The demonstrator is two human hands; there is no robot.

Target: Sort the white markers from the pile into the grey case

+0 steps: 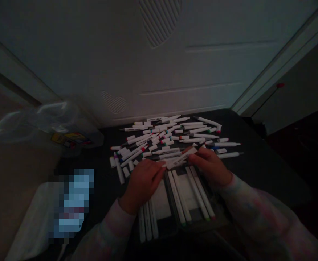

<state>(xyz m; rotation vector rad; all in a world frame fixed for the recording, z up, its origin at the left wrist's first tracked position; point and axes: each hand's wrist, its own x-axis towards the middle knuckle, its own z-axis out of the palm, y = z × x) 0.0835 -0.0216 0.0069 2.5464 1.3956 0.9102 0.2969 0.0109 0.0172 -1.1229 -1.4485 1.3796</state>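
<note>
A white marker [181, 159] with dark print on its barrel is held slantwise between my two hands. My left hand [145, 181] pinches its lower left end. The fingers of my right hand [211, 166] close on its upper right end. Just below my hands sits a dark open case [170, 226] with white markers laid lengthwise inside. Several markers [148, 223] lie together in its left part, partly under my left hand. Its right part has a pair of markers [179, 199] at the left and another pair [202, 195] at the right.
Loose white markers and caps [164, 136] in many colours are strewn across the dark table [268, 170], up to a pale panel [159, 72]. At the left stand a clear plastic container [86, 134] and a pixelated, lit device [74, 203]. The room is dim.
</note>
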